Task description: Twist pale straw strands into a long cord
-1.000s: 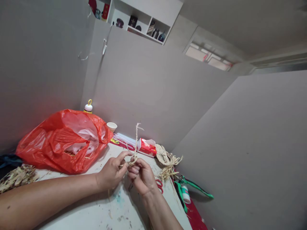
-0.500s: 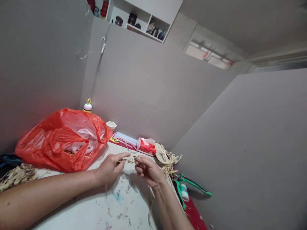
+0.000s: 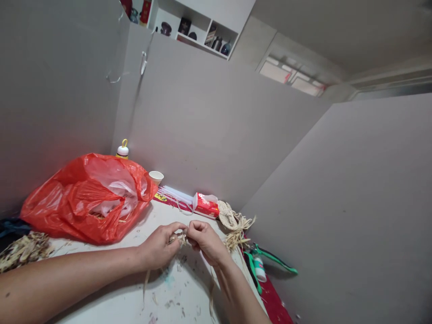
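Observation:
Between my hands is a small piece of straw braid (image 3: 182, 238), pale tan, with loose strands hanging below. My left hand (image 3: 162, 245) is closed around it, thumb and index finger pinching its edge. My right hand (image 3: 204, 240) is pinched shut at the braid's right end, its fingertips touching the left index fingertip. One long straw strand (image 3: 145, 288) dangles under my left wrist, and another hangs by my right forearm. The fingers hide most of the piece.
A red plastic bag (image 3: 84, 198) fills the left, with dry straw (image 3: 25, 252) before it. Behind stand a paper cup (image 3: 156, 177) and a red tissue pack (image 3: 205, 205). A coiled straw braid (image 3: 227, 216) and green-handled pliers (image 3: 253, 265) lie right. Grey partitions (image 3: 202, 121) enclose the table (image 3: 189, 288).
My right hand has turned over and its fingers have closed together against the left fingertips. Both hands have come closer and the braid has tilted downward.

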### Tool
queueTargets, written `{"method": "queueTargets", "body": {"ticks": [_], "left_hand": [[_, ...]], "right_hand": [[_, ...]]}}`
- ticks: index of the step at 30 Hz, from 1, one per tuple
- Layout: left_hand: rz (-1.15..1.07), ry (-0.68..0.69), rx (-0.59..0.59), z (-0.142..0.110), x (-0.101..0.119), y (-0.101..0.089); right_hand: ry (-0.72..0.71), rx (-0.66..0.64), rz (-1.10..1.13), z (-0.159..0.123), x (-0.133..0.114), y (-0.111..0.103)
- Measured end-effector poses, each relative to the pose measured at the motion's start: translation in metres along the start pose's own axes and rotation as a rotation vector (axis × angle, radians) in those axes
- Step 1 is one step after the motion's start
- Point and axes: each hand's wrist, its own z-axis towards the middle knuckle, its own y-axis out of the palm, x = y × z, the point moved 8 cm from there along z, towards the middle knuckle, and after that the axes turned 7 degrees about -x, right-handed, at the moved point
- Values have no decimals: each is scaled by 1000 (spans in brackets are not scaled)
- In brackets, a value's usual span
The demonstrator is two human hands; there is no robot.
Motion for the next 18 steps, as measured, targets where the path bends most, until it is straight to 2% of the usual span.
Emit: {"method": "queueTargets", "body": {"ticks": [6,9,12,15,18], "left_hand": [[-180,-152,2,2,-26,5],[-300,-269,1,2,-40,9],[-374,-363,-63,2,-46,16],[-365,-348,-134,4,-42,19],[-286,-304,-145,4,-38,19]], "right_hand": [[-91,90,163,1,-6,-7],[-75,73,193,3,-3,-9],[-62,87,229,4,2,-12],[-47,137,284,7,7,-16],[-11,192,375,11,15,-18]]}}
